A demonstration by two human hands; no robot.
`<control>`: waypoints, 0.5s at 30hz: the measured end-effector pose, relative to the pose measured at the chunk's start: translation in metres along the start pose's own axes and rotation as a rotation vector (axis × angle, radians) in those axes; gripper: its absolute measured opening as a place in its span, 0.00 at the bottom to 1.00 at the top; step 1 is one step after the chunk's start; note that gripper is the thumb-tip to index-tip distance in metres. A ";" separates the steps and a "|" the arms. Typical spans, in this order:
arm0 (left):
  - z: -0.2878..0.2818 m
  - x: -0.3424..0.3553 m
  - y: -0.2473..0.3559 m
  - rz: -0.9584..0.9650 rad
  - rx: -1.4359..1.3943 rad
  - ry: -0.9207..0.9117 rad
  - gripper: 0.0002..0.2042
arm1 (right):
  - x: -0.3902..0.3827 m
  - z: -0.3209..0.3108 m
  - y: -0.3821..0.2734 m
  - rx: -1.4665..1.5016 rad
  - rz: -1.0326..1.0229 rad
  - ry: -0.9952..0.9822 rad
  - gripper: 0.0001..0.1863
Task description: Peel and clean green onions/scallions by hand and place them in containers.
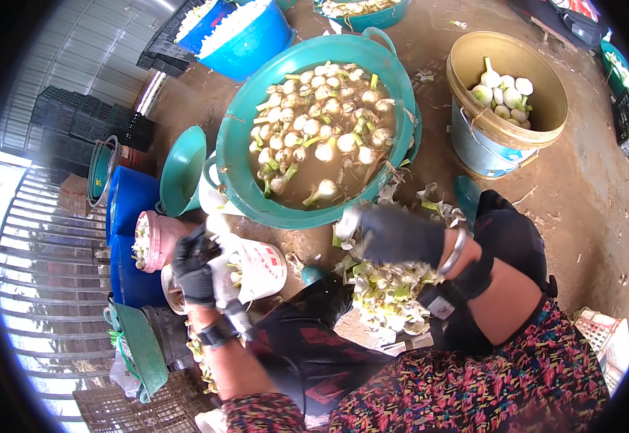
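Note:
My left hand [195,263], in a dark glove, is raised with curled fingers above a white bucket [260,281]; what it holds, if anything, is unclear. My right hand [394,234], also gloved, is blurred and closed around something pale [347,224] that I cannot make out. Just beyond both hands stands a large teal tub [238,191] of murky water with floating white bulbs [325,148] on green stems. A heap of pale peelings and leaves [386,296] lies below my right hand, between my legs.
A beige bucket [480,144] of peeled bulbs stands at right. Blue tubs [238,54], a pink bucket [159,238], an empty teal basin [181,173] and stacked black crates [76,119] surround me. A barred railing [40,289] runs along the left. A white basket [599,332] sits at lower right.

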State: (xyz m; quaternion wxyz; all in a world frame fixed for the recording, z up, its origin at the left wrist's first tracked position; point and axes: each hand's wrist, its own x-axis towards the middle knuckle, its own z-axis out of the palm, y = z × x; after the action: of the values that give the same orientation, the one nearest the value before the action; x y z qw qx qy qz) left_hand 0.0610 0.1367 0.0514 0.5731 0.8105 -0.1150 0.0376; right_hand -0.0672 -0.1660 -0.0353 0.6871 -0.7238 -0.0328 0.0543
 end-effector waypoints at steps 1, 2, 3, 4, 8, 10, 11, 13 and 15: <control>-0.057 0.011 -0.024 0.058 0.450 -0.008 0.06 | -0.002 0.010 -0.001 -0.601 -0.115 -0.121 0.13; -0.075 0.016 -0.016 0.096 1.126 -0.128 0.04 | -0.002 0.013 0.002 -0.597 -0.112 -0.121 0.13; -0.075 0.018 -0.023 0.111 1.095 -0.086 0.03 | -0.003 0.017 0.003 -0.723 -0.010 -0.233 0.14; -0.075 0.022 -0.027 0.373 1.199 -0.238 0.03 | -0.002 0.020 0.004 -0.847 0.093 -0.347 0.15; 0.015 0.046 -0.026 0.845 1.170 -0.591 0.07 | 0.002 0.015 -0.001 -0.652 0.014 -0.105 0.14; 0.083 0.051 -0.034 0.255 0.790 -0.685 0.14 | 0.004 0.014 0.004 -0.648 0.067 -0.071 0.16; 0.096 0.058 -0.057 0.042 0.494 -0.738 0.18 | 0.006 0.017 0.001 -0.647 0.099 -0.052 0.18; 0.138 0.070 -0.058 -0.294 0.486 -0.970 0.27 | 0.005 0.014 0.002 -0.642 0.139 -0.084 0.22; 0.162 0.079 -0.072 -0.159 0.838 -1.054 0.32 | -0.005 0.011 -0.005 -0.583 0.042 -0.009 0.25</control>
State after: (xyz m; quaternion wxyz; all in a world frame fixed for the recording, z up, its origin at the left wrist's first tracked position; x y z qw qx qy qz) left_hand 0.1425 -0.0035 -0.0549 0.0791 0.8802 -0.2947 -0.3634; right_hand -0.0733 -0.1558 -0.0311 0.4486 -0.8911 -0.0351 0.0597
